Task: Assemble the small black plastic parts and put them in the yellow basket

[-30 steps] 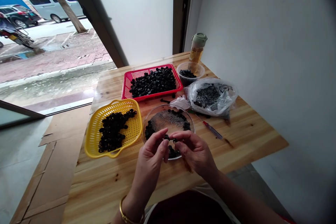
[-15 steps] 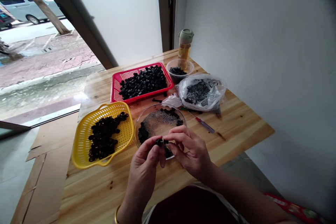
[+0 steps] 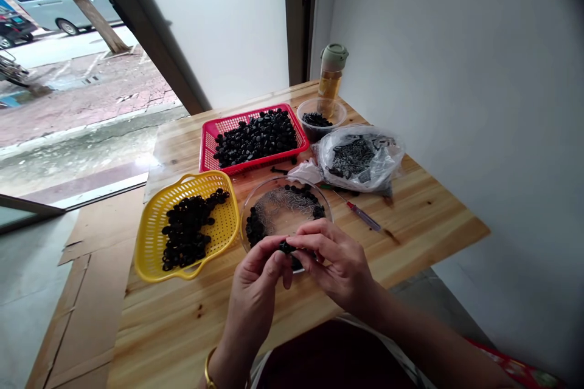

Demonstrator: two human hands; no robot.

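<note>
Table [image 3: 410,219]: pale knotty wood, smooth matt finish
Yellow basket [image 3: 150,237]: perforated glossy plastic
Red tray [image 3: 207,140]: plastic mesh
Round dish [image 3: 283,206]: clear, shiny
Bag [image 3: 387,158]: thin crinkled clear plastic

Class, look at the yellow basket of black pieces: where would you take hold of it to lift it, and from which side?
Grip the yellow basket by the small handle lip at its near rim, coming from the person's side, ideally with the opposite far rim too. Its walls flare outward and it sits flat and loaded, so holding the rim probably keeps it level.
</note>
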